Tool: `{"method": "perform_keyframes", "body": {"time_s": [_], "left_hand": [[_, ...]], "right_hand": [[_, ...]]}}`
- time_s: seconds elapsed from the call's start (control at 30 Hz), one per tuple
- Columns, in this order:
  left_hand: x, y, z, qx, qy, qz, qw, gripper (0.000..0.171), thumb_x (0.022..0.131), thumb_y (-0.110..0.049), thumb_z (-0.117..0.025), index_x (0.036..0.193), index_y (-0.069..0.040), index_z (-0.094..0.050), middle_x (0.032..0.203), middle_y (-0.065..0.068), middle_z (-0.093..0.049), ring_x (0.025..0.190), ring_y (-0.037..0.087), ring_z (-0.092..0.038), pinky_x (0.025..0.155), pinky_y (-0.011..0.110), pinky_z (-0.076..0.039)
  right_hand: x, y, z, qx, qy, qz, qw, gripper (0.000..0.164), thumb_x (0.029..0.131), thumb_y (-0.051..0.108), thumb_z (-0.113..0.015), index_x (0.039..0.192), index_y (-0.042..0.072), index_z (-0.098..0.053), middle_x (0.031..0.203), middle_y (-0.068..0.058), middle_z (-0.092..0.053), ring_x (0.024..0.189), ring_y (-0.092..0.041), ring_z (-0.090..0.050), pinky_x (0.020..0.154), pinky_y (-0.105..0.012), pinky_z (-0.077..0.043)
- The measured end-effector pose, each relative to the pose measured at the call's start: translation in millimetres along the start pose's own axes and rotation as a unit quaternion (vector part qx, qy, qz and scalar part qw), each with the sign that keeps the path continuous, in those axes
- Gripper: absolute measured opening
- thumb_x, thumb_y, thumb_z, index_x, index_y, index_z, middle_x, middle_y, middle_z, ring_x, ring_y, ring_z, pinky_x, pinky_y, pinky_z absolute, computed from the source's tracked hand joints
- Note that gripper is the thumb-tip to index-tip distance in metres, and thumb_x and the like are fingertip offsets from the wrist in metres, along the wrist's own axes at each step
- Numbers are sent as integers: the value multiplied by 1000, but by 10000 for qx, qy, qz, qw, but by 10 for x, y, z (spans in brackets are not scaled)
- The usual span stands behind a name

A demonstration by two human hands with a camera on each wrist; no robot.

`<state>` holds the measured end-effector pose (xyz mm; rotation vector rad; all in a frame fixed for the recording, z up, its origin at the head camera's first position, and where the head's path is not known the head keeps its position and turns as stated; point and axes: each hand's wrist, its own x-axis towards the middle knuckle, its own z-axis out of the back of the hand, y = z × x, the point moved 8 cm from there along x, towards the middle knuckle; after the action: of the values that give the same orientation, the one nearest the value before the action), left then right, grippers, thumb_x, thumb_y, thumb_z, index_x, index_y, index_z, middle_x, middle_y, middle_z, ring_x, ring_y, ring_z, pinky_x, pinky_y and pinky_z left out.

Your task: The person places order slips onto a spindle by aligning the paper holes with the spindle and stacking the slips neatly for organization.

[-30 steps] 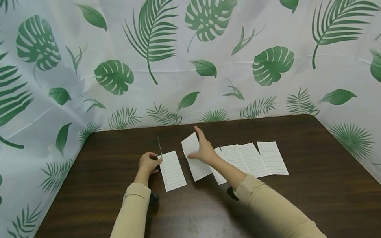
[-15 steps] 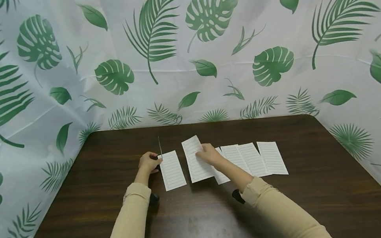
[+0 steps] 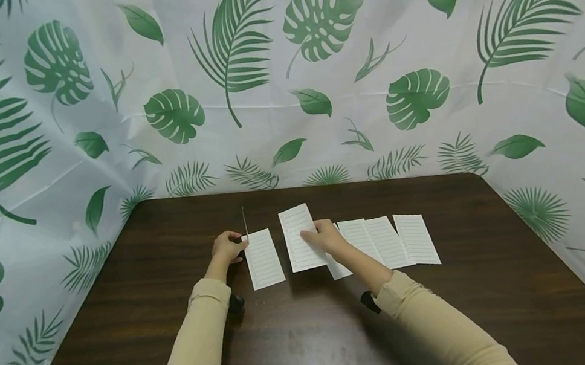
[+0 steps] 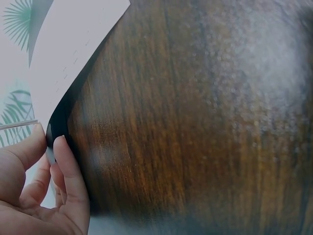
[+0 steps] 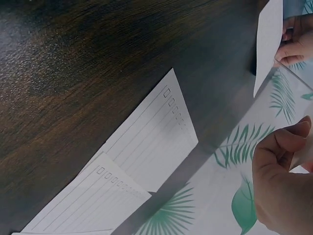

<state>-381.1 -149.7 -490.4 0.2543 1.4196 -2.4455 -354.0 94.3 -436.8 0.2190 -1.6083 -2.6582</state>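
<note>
My left hand (image 3: 226, 249) pinches the upper left corner of a white lined checklist sheet (image 3: 266, 263). A black piece (image 4: 58, 122) shows under the sheet's edge at these fingertips in the left wrist view. From the same spot a thin straight rod (image 3: 245, 222) sticks up, its kind unclear. My right hand (image 3: 327, 239) grips the right edge of another lined checklist sheet (image 3: 295, 221), thumb on its face, and its lower edge casts a shadow on the table. In the right wrist view this hand (image 5: 281, 171) hides most of that sheet.
Right of the hands, several similar sheets lie in a row, some overlapping: one partly under my right forearm (image 3: 338, 269), others farther right (image 3: 388, 244), the last at the end (image 3: 417, 240). The dark wooden table (image 3: 302, 352) meets a leaf-print curtain (image 3: 254, 47) behind.
My right fingers were spread beside the bent sheet a second ago; now they have closed on its right edge. The sheet has straightened and risen slightly. My left hand has stayed put.
</note>
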Motion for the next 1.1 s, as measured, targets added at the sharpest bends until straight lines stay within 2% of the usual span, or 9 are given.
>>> {"method": "perform_keyframes", "body": {"time_s": [0.2, 0.37, 0.47, 0.5, 0.6, 0.7, 0.77, 0.93, 1.1], "left_hand": [[-9, 10, -15, -11, 67, 61, 10000, 31, 90, -13, -62, 117, -1, -53, 128, 26, -44, 69, 15, -50, 52, 17, -55], [-14, 33, -31, -143, 155, 172, 9996, 31, 92, -15, -59, 119, -1, -52, 131, 25, -43, 84, 23, -56, 58, 21, -57], [43, 66, -50, -260, 180, 231, 9992, 29, 94, -16, -56, 120, -1, -52, 130, 23, -44, 95, 28, -56, 65, 27, -60], [194, 162, -82, -486, 177, -15, 9987, 28, 93, -22, -59, 116, -5, -56, 125, 20, -47, 92, 27, -57, 63, 26, -59], [226, 177, -68, -656, 60, -21, 9978, 27, 96, -22, -54, 116, -4, -56, 125, 21, -47, 97, 31, -56, 66, 29, -60], [167, 161, -7, -834, -115, -17, 9964, 27, 97, -20, -51, 117, -2, -57, 127, 23, -46, 101, 34, -54, 56, 22, -58], [-15, 68, 64, -713, -227, 294, 9968, 28, 98, -13, -45, 120, 2, -53, 133, 26, -42, 110, 39, -49, 53, 20, -57], [-99, 46, 143, -419, -440, 164, 9980, 25, 97, -14, -47, 115, 1, -55, 127, 25, -46, 110, 40, -48, 51, 19, -56], [-181, 2, 145, -200, -504, -122, 9985, 24, 95, -16, -51, 110, 1, -59, 114, 22, -53, 93, 32, -56, 53, 22, -58]], "right_hand": [[-20, -20, 5, 126, 72, -120, 9998, 27, 93, 11, -57, 105, -13, -63, 86, -20, -68, 61, -11, -56, 56, -20, -48], [-40, 1, -12, 287, 207, -129, 9993, 28, 94, 10, -55, 109, -13, -61, 91, -23, -68, 60, -10, -58, 56, -20, -50], [-68, 30, -16, 321, 251, -106, 9991, 28, 94, 10, -55, 108, -13, -61, 91, -24, -68, 60, -10, -59, 56, -20, -50], [-77, 37, -15, 320, 253, -108, 9991, 28, 94, 10, -55, 108, -13, -62, 91, -24, -68, 60, -10, -59, 56, -20, -50], [-107, 68, -14, 288, 266, -137, 9991, 27, 93, 11, -56, 107, -11, -63, 91, -23, -69, 62, -10, -59, 57, -20, -50], [-125, 92, -22, 284, 334, -161, 9989, 27, 94, 11, -55, 108, -11, -63, 92, -23, -69, 62, -10, -59, 58, -20, -50], [-137, 102, -28, 321, 376, -176, 9986, 27, 94, 11, -55, 108, -11, -63, 92, -23, -69, 61, -10, -59, 57, -20, -51], [-192, 119, -24, 391, 421, -214, 9981, 28, 93, 12, -55, 107, -11, -63, 91, -21, -69, 62, -10, -59, 58, -20, -50], [-257, 110, -22, 409, 441, -322, 9977, 29, 94, 13, -54, 109, -11, -62, 94, -22, -69, 66, -12, -60, 61, -21, -51]]}}
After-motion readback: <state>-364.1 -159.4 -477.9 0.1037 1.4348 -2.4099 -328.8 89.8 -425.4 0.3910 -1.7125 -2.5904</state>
